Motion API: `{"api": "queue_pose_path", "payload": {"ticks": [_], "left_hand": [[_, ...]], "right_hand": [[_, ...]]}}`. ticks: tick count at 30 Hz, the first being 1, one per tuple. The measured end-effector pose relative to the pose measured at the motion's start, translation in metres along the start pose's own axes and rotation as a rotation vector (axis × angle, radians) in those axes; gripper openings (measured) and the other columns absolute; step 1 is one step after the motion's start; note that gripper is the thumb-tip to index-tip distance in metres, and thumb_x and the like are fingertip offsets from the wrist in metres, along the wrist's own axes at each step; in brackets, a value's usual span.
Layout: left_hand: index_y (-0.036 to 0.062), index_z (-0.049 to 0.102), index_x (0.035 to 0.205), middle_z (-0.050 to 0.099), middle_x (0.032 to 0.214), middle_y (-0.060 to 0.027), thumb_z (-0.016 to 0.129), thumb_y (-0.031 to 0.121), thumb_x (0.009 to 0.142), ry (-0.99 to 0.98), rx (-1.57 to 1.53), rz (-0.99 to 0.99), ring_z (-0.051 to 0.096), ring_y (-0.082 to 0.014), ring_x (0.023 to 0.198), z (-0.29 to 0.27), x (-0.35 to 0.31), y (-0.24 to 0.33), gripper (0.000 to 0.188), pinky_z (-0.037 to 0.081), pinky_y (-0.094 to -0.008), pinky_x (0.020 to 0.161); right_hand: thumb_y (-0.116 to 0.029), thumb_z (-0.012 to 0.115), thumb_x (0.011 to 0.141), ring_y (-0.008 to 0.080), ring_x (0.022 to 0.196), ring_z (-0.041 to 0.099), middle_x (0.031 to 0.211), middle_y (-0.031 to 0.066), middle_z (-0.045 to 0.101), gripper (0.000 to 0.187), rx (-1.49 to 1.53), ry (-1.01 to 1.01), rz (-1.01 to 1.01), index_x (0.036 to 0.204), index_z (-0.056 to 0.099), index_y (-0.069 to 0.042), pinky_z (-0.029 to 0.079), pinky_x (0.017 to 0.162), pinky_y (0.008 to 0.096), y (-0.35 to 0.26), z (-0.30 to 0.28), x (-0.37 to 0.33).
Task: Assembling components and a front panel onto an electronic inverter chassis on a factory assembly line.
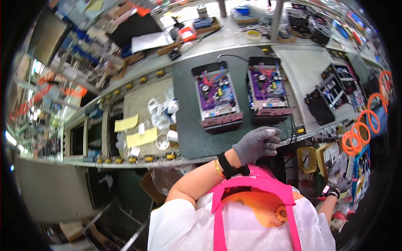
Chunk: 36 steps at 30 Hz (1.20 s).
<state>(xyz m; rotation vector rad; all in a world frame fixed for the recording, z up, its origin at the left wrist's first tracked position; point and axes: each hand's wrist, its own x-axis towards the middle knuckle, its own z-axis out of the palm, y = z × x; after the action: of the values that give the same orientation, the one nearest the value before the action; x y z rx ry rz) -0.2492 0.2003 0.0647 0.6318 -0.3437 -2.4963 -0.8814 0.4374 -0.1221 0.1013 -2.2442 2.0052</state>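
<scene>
My left hand point(258, 145), in a grey glove, hovers at the near edge of the dark green work mat point(188, 104). Its fingers are loosely bent and apart, with nothing visible in them. Just beyond it stands an open-topped electronic unit point(268, 85) with a purple circuit board, red and blue wires and a pinkish end panel. A similar unit point(218, 94) sits to its left. My right hand point(344, 185), also gloved, reaches out to the lower right among bins of small parts point(333, 161). Its fingers are too small and dark to make out.
Coiled orange air hose point(356, 138) hangs at the right, near a yellow tub point(307, 160). Black housings point(320, 106) lie on the right of the bench. Yellow papers point(141, 137) and white plastic scraps lie left of the mat. A cluttered shelf point(234, 35) runs along the back.
</scene>
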Motion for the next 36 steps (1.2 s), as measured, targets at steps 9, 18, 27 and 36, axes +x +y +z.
{"api": "queue_pose_path", "payload": {"ticks": [9,18,27,36], "left_hand": [[0.0055,0.055,0.109,0.060,0.114,-0.0132,0.051,0.039,0.096,-0.034,-0.385,-0.284,0.058,-0.0267,0.105,-0.004,0.092,-0.067,0.036,0.045,-0.0406,0.099],[0.0088,0.049,0.123,0.059,0.113,-0.0088,0.040,0.050,0.096,-0.268,-0.572,-0.002,0.054,-0.0213,0.109,-0.040,0.081,-0.063,0.050,0.038,-0.0379,0.105],[0.0081,0.051,0.105,0.055,0.088,0.0000,0.060,0.001,0.086,0.163,0.186,0.199,0.056,-0.0104,0.078,-0.074,0.101,-0.065,0.022,0.049,-0.0215,0.066],[0.0093,0.052,0.082,0.040,0.061,0.0044,0.053,0.020,0.095,0.483,-0.482,-0.007,0.037,-0.0079,0.048,-0.101,0.160,-0.055,0.017,0.033,-0.0212,0.043]], "right_hand": [[-0.005,0.062,0.084,0.0244,0.078,0.060,0.085,0.0087,0.062,0.010,0.063,-1.020,-0.813,0.093,0.065,-0.005,0.047,0.071,0.0330,-0.214,0.123,-0.385],[-0.009,0.071,0.077,0.0237,0.083,0.061,0.094,0.0103,0.066,0.028,0.144,-1.232,-0.965,0.104,0.065,-0.002,0.049,0.078,0.0333,-0.257,0.160,-0.441],[-0.002,0.071,0.077,0.0104,0.080,0.058,0.103,0.0073,0.063,0.021,0.503,-1.329,0.050,0.097,0.063,-0.004,0.048,0.072,0.0245,-0.242,0.189,-0.446],[-0.003,0.075,0.075,0.0055,0.079,0.049,0.095,-0.0011,0.051,0.025,0.296,-1.284,-0.247,0.097,0.062,-0.005,0.041,0.069,0.0196,-0.242,0.223,-0.391]]}}
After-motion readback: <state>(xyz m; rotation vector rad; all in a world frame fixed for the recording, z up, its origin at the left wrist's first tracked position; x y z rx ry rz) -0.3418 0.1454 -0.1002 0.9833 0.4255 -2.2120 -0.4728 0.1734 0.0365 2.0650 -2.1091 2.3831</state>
